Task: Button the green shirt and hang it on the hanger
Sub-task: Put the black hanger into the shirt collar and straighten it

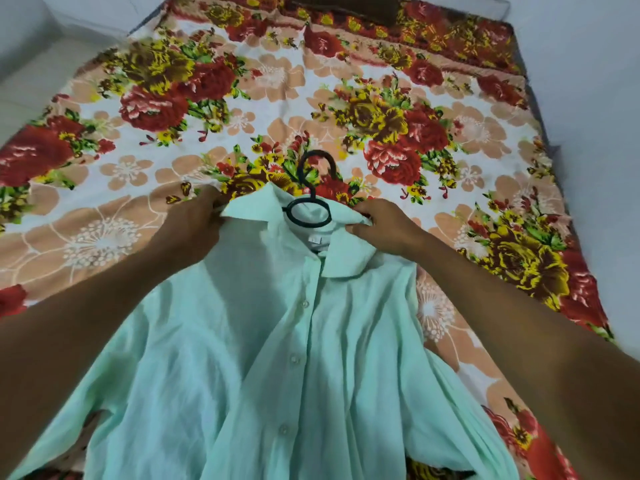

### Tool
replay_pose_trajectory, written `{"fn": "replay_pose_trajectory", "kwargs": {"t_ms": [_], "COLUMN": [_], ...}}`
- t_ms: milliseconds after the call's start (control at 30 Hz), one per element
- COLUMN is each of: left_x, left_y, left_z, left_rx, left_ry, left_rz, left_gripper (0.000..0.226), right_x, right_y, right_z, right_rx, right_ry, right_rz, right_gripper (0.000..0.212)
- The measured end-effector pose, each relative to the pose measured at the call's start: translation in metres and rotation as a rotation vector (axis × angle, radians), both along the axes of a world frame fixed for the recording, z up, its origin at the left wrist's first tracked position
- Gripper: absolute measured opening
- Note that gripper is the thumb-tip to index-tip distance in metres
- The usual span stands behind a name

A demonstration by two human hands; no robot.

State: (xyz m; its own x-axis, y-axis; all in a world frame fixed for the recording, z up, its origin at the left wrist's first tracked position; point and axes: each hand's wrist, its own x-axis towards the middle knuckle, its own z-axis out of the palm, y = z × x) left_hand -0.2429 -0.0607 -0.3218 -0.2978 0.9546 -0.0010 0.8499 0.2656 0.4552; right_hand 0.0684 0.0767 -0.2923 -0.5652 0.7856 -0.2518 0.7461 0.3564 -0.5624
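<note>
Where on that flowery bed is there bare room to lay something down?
The floral bedsheet lies bare beyond the hanger hook, up to the dark pillow, and along both sides of the arms. It is crowded near the viewer, where the green shirt, left hand and right hand sit.

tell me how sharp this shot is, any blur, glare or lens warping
Head view: soft, even indoor light, no glare. The green shirt, the black hanger and the floral bedsheet are fairly sharp; the left hand and right hand at the collar look slightly soft. Wide-angle warping bows the bed edges and stretches the forearms at the frame's bottom corners.
</note>
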Motion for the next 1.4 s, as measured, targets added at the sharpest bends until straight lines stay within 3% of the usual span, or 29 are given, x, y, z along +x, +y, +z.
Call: {"fn": "replay_pose_trajectory", "kwargs": {"t_ms": [100,167,267,367,433,567,700,833,967,1067,1200,1267,1400], "left_x": [-0.013,-0.017,-0.018,-0.018,-0.019,-0.014,-0.006,0.004,0.02,0.034,0.049,0.049,0.045], "left_y": [-0.009,-0.012,-0.018,-0.029,-0.036,-0.061,-0.105,-0.152,-0.2,-0.229,-0.264,-0.278,-0.294], "left_z": [0.049,0.095,0.192,0.296,0.369,0.495,0.615,0.703,0.759,0.781,0.797,0.799,0.804], "left_rx": [0.09,0.172,0.292,0.37,0.414,0.412,0.475,0.545,0.536,0.627,0.659,0.644,0.632], "left_ry": [-0.023,-0.053,-0.074,-0.083,-0.113,-0.235,-0.263,-0.234,-0.136,-0.172,-0.195,-0.191,-0.17], "left_rz": [-0.186,-0.203,-0.22,-0.226,-0.257,-0.33,-0.374,-0.404,-0.436,-0.363,-0.261,-0.255,-0.302], "left_gripper": [0.015,0.012,0.01,0.011,0.015,0.037,0.036,0.049,0.04,0.035,0.029,0.017,0.009], "right_x": [0.022,0.029,0.037,0.052,0.064,0.077,0.094,0.101,0.103,0.104,0.118,0.123,0.122], "right_y": [-0.012,-0.021,-0.033,-0.045,-0.057,-0.094,-0.148,-0.194,-0.233,-0.263,-0.311,-0.328,-0.352], "right_z": [0.059,0.111,0.205,0.301,0.364,0.478,0.588,0.675,0.728,0.754,0.781,0.787,0.789], "right_rx": [-0.043,-0.096,-0.151,-0.197,-0.117,0.083,0.256,0.512,0.618,0.615,0.385,0.384,0.482], "right_ry": [0.211,0.285,0.27,0.128,0.114,0.346,0.579,0.705,0.715,0.673,0.45,0.385,0.62], "right_rz": [-0.004,-0.019,0.002,0.034,0.01,-0.096,-0.135,-0.115,-0.095,-0.111,-0.007,0.002,-0.097], "right_gripper": [0.015,0.015,0.03,0.038,0.034,0.022,0.017,0.021,0.026,0.03,0.036,0.03,0.019]}}
